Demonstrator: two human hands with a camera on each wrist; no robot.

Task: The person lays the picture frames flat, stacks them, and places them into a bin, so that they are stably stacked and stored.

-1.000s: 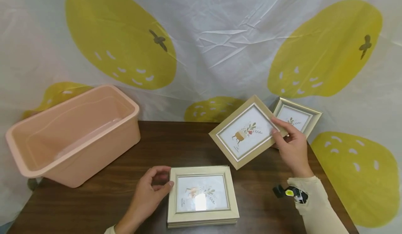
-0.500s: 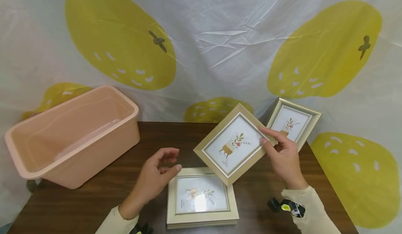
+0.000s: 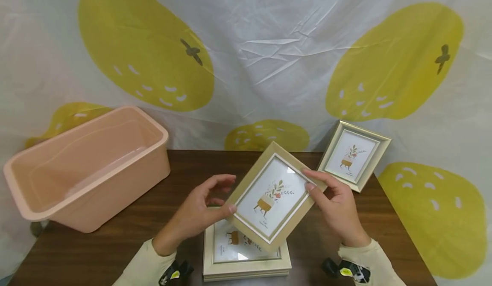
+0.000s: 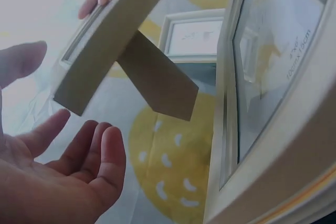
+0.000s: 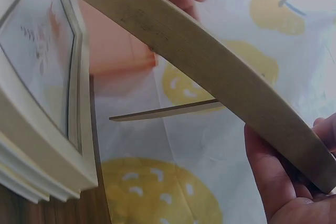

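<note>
Brown tabletop (image 3: 194,179) bears a tub (image 3: 128,192); the held frame (image 3: 274,198) partly hides stacked frames (image 3: 215,269).

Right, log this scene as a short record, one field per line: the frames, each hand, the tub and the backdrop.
Held frame: raised and tilted, apart from the stack; its stand juts out behind
Right hand: pinches the held frame's right corner, thumb on the front
Left hand: open around the opposite edge; contact unclear
Stack: several frames lying on the table, exact count unclear
Back frame: at the table's back right, picture facing the person
Tub: pink, on the left
Cloth: pale, with yellow fruit shapes
</note>
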